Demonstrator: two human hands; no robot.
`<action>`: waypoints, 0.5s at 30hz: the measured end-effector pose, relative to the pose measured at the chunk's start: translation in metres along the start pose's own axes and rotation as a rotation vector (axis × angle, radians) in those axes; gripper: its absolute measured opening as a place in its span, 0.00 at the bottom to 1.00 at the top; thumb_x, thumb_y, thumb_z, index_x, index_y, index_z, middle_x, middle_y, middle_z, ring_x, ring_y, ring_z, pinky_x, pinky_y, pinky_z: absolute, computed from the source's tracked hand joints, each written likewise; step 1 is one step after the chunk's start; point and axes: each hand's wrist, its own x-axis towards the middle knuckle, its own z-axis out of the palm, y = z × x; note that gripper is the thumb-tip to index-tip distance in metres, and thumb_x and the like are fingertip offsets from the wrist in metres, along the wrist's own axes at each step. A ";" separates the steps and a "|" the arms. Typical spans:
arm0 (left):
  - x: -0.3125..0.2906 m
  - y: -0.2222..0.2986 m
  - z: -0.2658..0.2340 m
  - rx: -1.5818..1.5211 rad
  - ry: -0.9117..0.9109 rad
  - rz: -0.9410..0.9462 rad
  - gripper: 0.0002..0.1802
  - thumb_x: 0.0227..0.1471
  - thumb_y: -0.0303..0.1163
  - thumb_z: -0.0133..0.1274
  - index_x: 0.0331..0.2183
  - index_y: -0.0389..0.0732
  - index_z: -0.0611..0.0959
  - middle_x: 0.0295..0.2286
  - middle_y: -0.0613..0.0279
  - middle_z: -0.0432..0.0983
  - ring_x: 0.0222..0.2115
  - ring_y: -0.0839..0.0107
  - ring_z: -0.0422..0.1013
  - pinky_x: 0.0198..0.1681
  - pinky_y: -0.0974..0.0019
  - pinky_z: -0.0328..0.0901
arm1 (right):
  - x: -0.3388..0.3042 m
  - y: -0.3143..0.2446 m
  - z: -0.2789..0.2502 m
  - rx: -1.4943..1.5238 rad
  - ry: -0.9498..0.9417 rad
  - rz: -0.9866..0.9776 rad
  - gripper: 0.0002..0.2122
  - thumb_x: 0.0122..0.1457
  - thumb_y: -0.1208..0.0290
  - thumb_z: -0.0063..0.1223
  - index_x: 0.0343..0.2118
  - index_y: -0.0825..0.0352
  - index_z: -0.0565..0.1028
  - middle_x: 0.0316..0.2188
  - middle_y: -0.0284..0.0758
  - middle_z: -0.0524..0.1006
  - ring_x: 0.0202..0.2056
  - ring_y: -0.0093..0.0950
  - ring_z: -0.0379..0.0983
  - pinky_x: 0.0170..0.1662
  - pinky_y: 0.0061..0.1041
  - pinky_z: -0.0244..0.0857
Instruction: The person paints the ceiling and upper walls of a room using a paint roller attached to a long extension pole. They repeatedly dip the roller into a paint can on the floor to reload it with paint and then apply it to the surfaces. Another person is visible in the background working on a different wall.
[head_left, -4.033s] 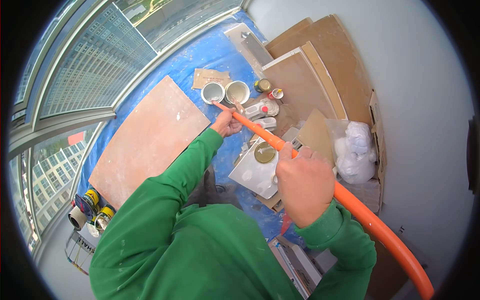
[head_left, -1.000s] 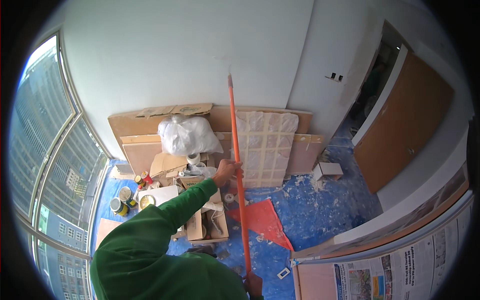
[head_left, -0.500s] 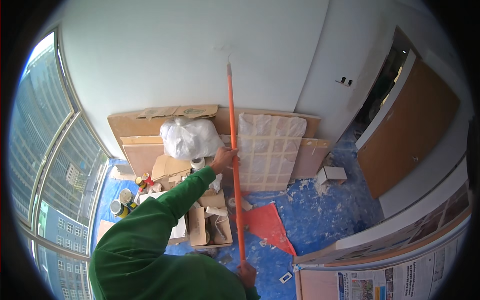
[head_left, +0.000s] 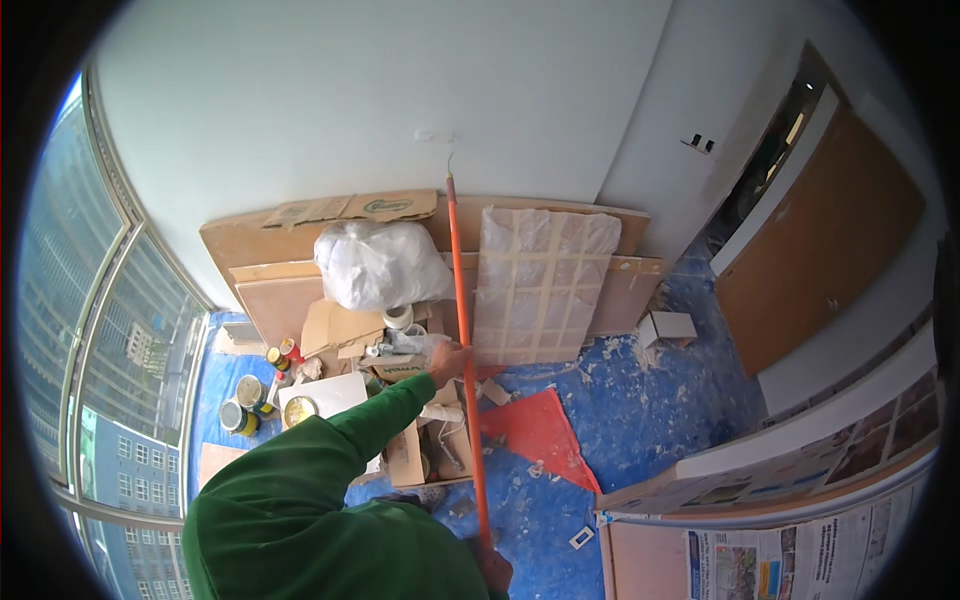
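Observation:
A long orange paint roller pole (head_left: 465,310) stands nearly upright in front of me. My left hand (head_left: 450,364) is wrapped round it about mid-length, the green-sleeved arm stretched forward. Low in the picture, my right hand (head_left: 494,572) grips the pole near its lower end; its fingers are partly hidden. A thin bent wire (head_left: 450,162) rises from the pole's far tip. Beyond it a pale roller (head_left: 437,135) shows faintly against the white wall (head_left: 380,80), hard to tell from it.
Boards (head_left: 620,225), a white plastic bag (head_left: 375,265) and a taped wrapped panel (head_left: 545,285) lean by the wall. Cans (head_left: 238,418) and an open cardboard box (head_left: 448,450) stand left on blue sheeting (head_left: 650,400). A red sheet (head_left: 545,435) lies right; a brown door (head_left: 815,250) stands beyond.
Both hands have lowered the pole, and its tip and the pale roller now sit lower on the wall. My left hand has come down and nearer; both hands keep their grip.

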 end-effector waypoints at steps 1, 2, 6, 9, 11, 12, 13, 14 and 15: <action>0.002 -0.007 0.006 -0.015 0.002 -0.008 0.17 0.50 0.35 0.52 0.24 0.27 0.81 0.19 0.52 0.77 0.18 0.64 0.75 0.20 0.63 0.72 | -0.001 0.009 0.006 -0.018 0.035 -0.089 0.18 0.62 0.57 0.37 0.26 0.63 0.76 0.22 0.44 0.75 0.27 0.42 0.74 0.30 0.41 0.65; 0.003 -0.014 0.007 -0.021 -0.005 -0.012 0.17 0.50 0.34 0.52 0.24 0.26 0.81 0.20 0.51 0.77 0.18 0.64 0.75 0.20 0.63 0.72 | -0.002 0.018 0.014 -0.029 0.079 -0.173 0.17 0.62 0.55 0.37 0.27 0.60 0.76 0.21 0.42 0.75 0.25 0.42 0.73 0.28 0.41 0.65; -0.005 0.005 0.000 -0.074 -0.029 -0.080 0.16 0.53 0.33 0.50 0.26 0.26 0.77 0.20 0.51 0.75 0.18 0.61 0.76 0.18 0.64 0.73 | 0.025 0.047 0.023 -0.294 -0.115 -0.180 0.17 0.62 0.60 0.35 0.29 0.66 0.74 0.26 0.47 0.76 0.33 0.44 0.75 0.33 0.43 0.66; -0.010 0.023 0.000 -0.092 -0.039 0.009 0.15 0.53 0.33 0.50 0.27 0.26 0.76 0.20 0.49 0.75 0.18 0.60 0.76 0.18 0.62 0.74 | 0.034 0.055 0.017 -0.180 -0.083 -0.286 0.14 0.61 0.63 0.35 0.35 0.66 0.72 0.28 0.47 0.75 0.33 0.45 0.74 0.33 0.44 0.66; -0.008 0.026 0.004 -0.115 -0.048 0.020 0.15 0.53 0.32 0.50 0.28 0.26 0.76 0.20 0.50 0.75 0.18 0.60 0.76 0.18 0.61 0.74 | 0.038 0.051 0.020 -0.110 0.062 -0.316 0.10 0.57 0.63 0.42 0.25 0.62 0.73 0.23 0.42 0.75 0.27 0.44 0.73 0.29 0.41 0.67; -0.002 0.025 0.006 -0.097 -0.036 0.034 0.15 0.53 0.32 0.50 0.27 0.26 0.76 0.20 0.50 0.75 0.18 0.61 0.76 0.18 0.61 0.74 | 0.040 0.052 0.016 -0.128 0.104 -0.416 0.09 0.57 0.64 0.42 0.24 0.62 0.72 0.22 0.41 0.74 0.26 0.44 0.72 0.29 0.41 0.66; -0.005 0.033 0.006 -0.064 -0.013 0.065 0.15 0.53 0.32 0.50 0.27 0.26 0.76 0.20 0.50 0.75 0.18 0.61 0.76 0.18 0.61 0.74 | 0.041 0.043 0.011 -0.145 0.140 -0.521 0.09 0.56 0.65 0.43 0.24 0.62 0.71 0.21 0.41 0.73 0.25 0.43 0.72 0.28 0.42 0.66; -0.012 0.047 0.006 -0.033 0.010 0.096 0.15 0.53 0.32 0.50 0.27 0.25 0.77 0.19 0.50 0.75 0.18 0.61 0.76 0.18 0.61 0.74 | 0.046 0.041 0.013 -0.017 0.089 -0.425 0.06 0.55 0.68 0.44 0.24 0.62 0.70 0.20 0.40 0.73 0.24 0.43 0.72 0.28 0.41 0.66; -0.013 0.061 0.006 -0.004 0.037 0.126 0.16 0.52 0.32 0.50 0.26 0.25 0.77 0.19 0.50 0.75 0.18 0.61 0.76 0.17 0.62 0.74 | 0.053 0.039 0.017 0.107 0.034 -0.330 0.04 0.53 0.70 0.45 0.24 0.62 0.69 0.19 0.40 0.72 0.24 0.42 0.71 0.27 0.40 0.65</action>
